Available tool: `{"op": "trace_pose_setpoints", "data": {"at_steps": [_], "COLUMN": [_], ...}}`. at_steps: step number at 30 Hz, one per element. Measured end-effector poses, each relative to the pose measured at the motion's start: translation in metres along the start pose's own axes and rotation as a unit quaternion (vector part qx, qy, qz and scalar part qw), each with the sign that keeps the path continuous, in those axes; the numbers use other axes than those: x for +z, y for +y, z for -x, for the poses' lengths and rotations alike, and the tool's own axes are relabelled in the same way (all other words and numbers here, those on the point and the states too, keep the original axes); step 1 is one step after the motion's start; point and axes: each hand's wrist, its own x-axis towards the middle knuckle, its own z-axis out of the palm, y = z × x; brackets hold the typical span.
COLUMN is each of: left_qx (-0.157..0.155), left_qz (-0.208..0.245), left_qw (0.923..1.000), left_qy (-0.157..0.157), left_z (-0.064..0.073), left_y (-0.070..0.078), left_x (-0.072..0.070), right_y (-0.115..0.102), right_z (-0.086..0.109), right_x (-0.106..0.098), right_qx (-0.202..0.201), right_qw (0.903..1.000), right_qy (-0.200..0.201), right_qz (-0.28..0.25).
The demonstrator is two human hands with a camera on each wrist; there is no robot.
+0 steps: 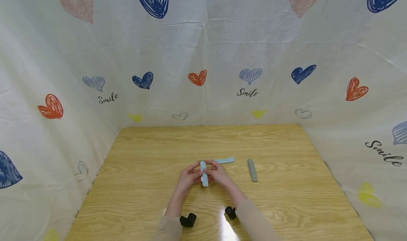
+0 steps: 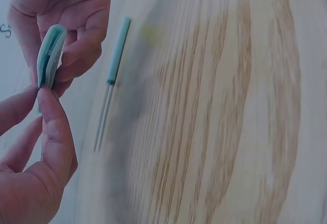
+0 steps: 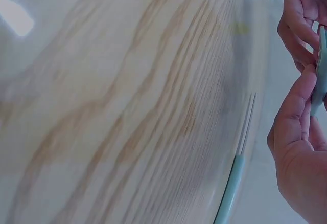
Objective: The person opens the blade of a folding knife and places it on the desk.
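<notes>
Both hands hold a light blue folding knife (image 1: 205, 180) above the table, its slotted handle seen edge-on in the left wrist view. My left hand (image 1: 187, 180) pinches it from the left between thumb and fingers. From the other side, my right hand (image 1: 219, 174) grips it with thumb and fingertips. Just beyond the hands lies a two-pronged fork (image 1: 225, 160) with a light blue handle, its thin prongs pointing left; the left wrist view shows the whole fork (image 2: 118, 52). To the right rests a grey folded knife (image 1: 252, 170), closed in shape.
The wood-grain table (image 1: 143, 149) runs back to a white curtain (image 1: 222, 50) printed with hearts, which also hangs along both sides. Black wrist mounts (image 1: 188, 220) sit by the sleeves, and light glares off the table's near edge.
</notes>
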Motion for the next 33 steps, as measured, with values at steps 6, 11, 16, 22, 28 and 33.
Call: {"op": "trace_pose_setpoints", "data": {"at_steps": [6, 11, 16, 22, 28, 33], "left_qx": [0.006, 0.000, -0.003, -0.005, -0.021, -0.035], "left_qz": [-0.007, -0.005, 0.006, 0.021, 0.044, 0.053], "left_qw": [0.9998, 0.9992, 0.9984, 0.9977, 0.9959, 0.9944], "left_qy": [-0.020, -0.040, -0.056, -0.065, -0.077, -0.084], "left_z": [-0.005, -0.006, -0.008, -0.010, -0.015, -0.017], "left_y": [-0.007, -0.008, -0.008, -0.009, -0.013, -0.015], "left_x": [0.013, 0.021, 0.026, 0.027, 0.025, 0.025], "right_y": [-0.001, 0.001, 0.004, 0.008, 0.009, 0.007], "right_z": [0.010, 0.016, 0.017, 0.016, 0.016, 0.016], "right_x": [-0.015, -0.024, -0.029, -0.032, -0.032, -0.032], "right_qx": [-0.002, -0.003, -0.002, -0.006, -0.007, -0.014], "right_qw": [0.9999, 0.9996, 0.9996, 0.9996, 0.9996, 0.9996], "right_qy": [0.005, 0.018, 0.026, 0.026, 0.027, 0.024], "right_qz": [0.009, 0.022, 0.009, 0.007, 0.001, -0.003]}}
